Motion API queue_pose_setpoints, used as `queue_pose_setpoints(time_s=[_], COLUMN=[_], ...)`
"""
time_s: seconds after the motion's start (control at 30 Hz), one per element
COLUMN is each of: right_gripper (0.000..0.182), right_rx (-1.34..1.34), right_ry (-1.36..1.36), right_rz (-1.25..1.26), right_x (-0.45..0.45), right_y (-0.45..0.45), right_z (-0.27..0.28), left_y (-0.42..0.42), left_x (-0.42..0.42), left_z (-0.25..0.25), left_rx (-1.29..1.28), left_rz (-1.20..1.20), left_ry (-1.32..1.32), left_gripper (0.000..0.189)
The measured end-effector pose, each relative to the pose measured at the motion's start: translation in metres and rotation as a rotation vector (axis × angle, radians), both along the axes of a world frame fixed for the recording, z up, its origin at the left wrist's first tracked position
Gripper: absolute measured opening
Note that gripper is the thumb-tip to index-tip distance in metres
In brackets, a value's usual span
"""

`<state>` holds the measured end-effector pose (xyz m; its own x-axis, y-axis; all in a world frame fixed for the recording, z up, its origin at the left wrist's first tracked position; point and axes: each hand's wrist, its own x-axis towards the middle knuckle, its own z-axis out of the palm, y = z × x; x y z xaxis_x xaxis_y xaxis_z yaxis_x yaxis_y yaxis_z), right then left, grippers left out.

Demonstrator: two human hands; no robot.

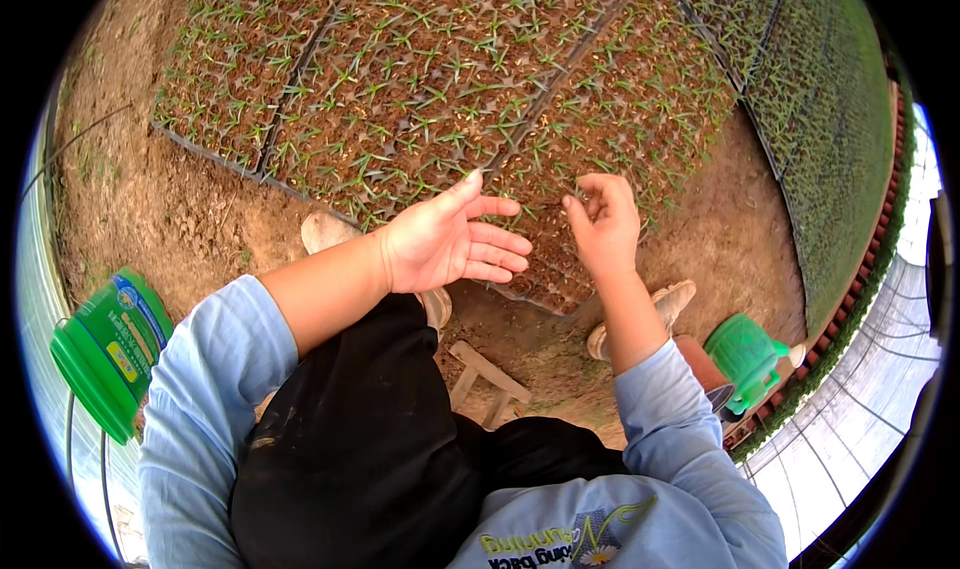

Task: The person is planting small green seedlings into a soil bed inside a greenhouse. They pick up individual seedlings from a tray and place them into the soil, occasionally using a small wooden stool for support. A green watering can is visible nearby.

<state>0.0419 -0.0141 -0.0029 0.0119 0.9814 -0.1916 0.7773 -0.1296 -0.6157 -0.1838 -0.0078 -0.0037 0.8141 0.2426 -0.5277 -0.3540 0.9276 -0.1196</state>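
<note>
My left hand (457, 240) is held over the near edge of a seedling tray, its palm turned towards me. The fingers are spread and nothing lies in the palm. To its right, my right hand (609, 222) hovers above the same tray's near corner. Its fingers curl inward and the thumb stands slightly off the index finger; whether something tiny sits between them is hidden. Below both hands, a black plug tray (566, 288) holds brown growing medium. Narrow-leaved seedlings (600, 130) fill its farther cells, while few show near the front corner.
More seedling trays (420, 66) adjoin on the left, and a denser green block (817, 119) lies right. A green bucket (112, 351) stands far left; a green watering can (744, 359) is at right. A wooden stool (489, 370) shows between my legs on bare soil (555, 381).
</note>
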Motion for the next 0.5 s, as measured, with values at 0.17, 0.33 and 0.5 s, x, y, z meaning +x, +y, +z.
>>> queue_pose_setpoints(time_s=[0.17, 0.33, 0.5], right_gripper=[0.037, 0.038, 0.020], right_rx=[-0.785, -0.887, -0.869], right_ry=[1.331, 1.757, 1.698], right_rz=[-0.545, -0.705, -0.809], right_x=[-0.030, -0.046, -0.046], right_y=[-0.050, -0.070, -0.057], right_z=[0.016, 0.014, 0.024], left_y=[0.010, 0.008, 0.007], left_x=[0.001, 0.007, 0.006], left_z=[0.005, 0.001, 0.006], left_rx=[-0.051, 0.000, 0.025], left_rz=[0.176, 0.193, 0.193], left_ry=[-0.161, -0.218, -0.147], left_gripper=[0.063, 0.064, 0.062])
